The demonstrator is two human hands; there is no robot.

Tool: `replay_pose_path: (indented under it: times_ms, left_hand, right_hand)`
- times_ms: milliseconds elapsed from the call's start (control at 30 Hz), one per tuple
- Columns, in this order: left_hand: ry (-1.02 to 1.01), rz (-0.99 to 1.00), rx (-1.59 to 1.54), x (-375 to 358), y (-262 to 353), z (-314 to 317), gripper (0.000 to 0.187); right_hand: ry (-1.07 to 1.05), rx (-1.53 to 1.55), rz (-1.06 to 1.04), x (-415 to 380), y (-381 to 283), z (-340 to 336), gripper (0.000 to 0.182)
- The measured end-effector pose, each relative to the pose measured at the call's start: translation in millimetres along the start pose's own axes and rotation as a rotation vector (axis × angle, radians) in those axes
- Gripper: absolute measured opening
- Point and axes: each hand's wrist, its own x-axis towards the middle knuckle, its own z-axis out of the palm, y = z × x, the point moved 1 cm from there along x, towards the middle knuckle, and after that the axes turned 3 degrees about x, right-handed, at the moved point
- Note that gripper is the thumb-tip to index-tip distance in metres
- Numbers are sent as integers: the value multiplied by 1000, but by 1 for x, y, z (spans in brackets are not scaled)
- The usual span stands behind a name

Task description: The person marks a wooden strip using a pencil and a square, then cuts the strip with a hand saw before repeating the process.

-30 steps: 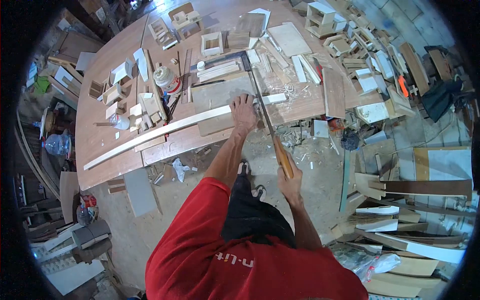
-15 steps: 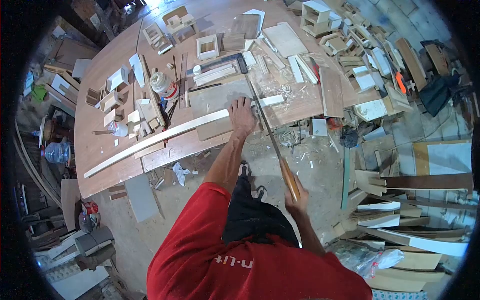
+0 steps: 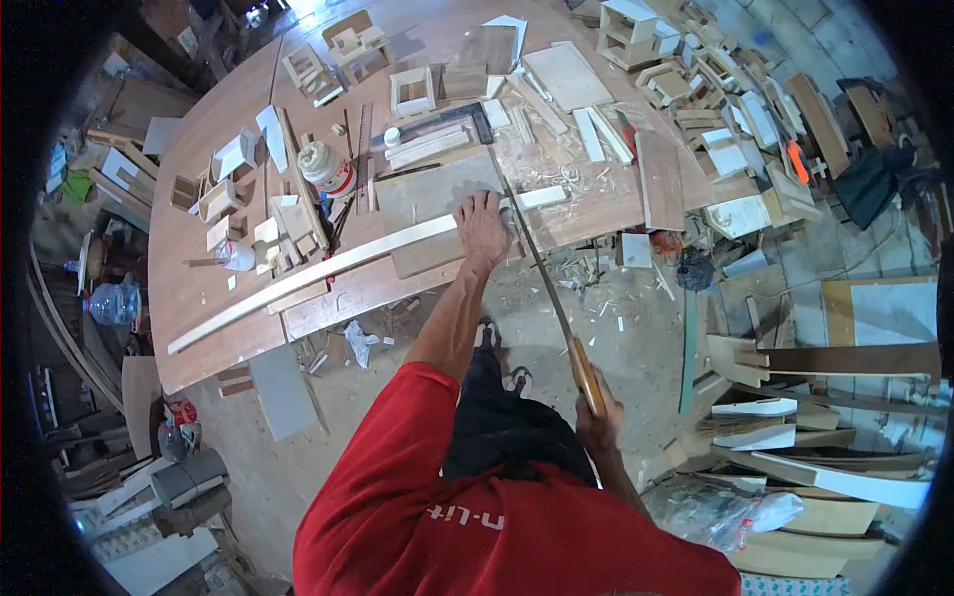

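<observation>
Saw (image 3: 545, 273) crosses pale wood strip (image 3: 328, 263) near its right end, blade running from worktop (image 3: 199, 288) edge back toward body. Right hand (image 3: 596, 417) wrapped tight on wooden handle, low by hip. Left hand (image 3: 483, 230) flat, fingers spread, pressing strip just left of blade. Strip's long axis runs left-right, across blade.

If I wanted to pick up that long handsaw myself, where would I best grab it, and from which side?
Probably by the wooden handle, the rounded end nearest the person, coming from the floor side of the workbench. The right hand already wraps it there. The saw is a thin, narrow blade slanting up to the pale wood strip, which the left hand presses down.
</observation>
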Motion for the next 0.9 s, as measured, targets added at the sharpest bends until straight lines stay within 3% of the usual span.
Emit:
replay_pose_path:
  times_ms: [133, 200, 267, 300, 367, 500, 567, 600, 667, 700, 800, 867, 900]
  left_hand:
    - [54, -4, 6, 6, 1, 6, 43]
    - [44, -4, -1, 7, 3, 3, 43]
    - [37, -23, -20, 5, 6, 0, 44]
    - [-1, -21, -11, 6, 5, -1, 38]
    - [-39, -24, 5, 3, 2, -4, 33]
    - [0, -8, 7, 6, 5, 0, 34]
    - [14, 7, 1, 14, 4, -2, 34]
    - [27, 3, -20, 13, 5, -1, 35]
    - [37, -12, -39, 9, 2, 1, 35]
    - [17, -17, -22, 7, 1, 3, 37]
    - [-21, -8, 13, 4, 3, 1, 40]
    - [-33, -15, 38, 3, 6, -5, 42]
    - [-22, -22, 23, 2, 9, -10, 38]
  right_hand:
    - [-28, 95, -41, 74, -9, 33, 57]
    - [-110, 157, 123, 82, -15, 35, 56]
    - [57, -51, -231, 33, 13, 20, 53]
    - [51, -53, -237, 15, 10, 10, 53]
    - [4, 72, -48, -8, -5, -9, 52]
    - [-95, 90, 122, 72, -20, 20, 51]
    - [-81, 164, 27, 95, -27, 32, 51]
    - [-80, 157, 30, 81, -17, 27, 51]
    - [76, 13, -229, 27, 6, 13, 52]
    - [69, 10, -231, 14, 6, 7, 52]
    - [99, -12, -149, 13, 1, 4, 54]
    - [-97, 98, 78, 72, -9, 28, 53]
    - [-100, 105, 79, 81, -14, 31, 53]
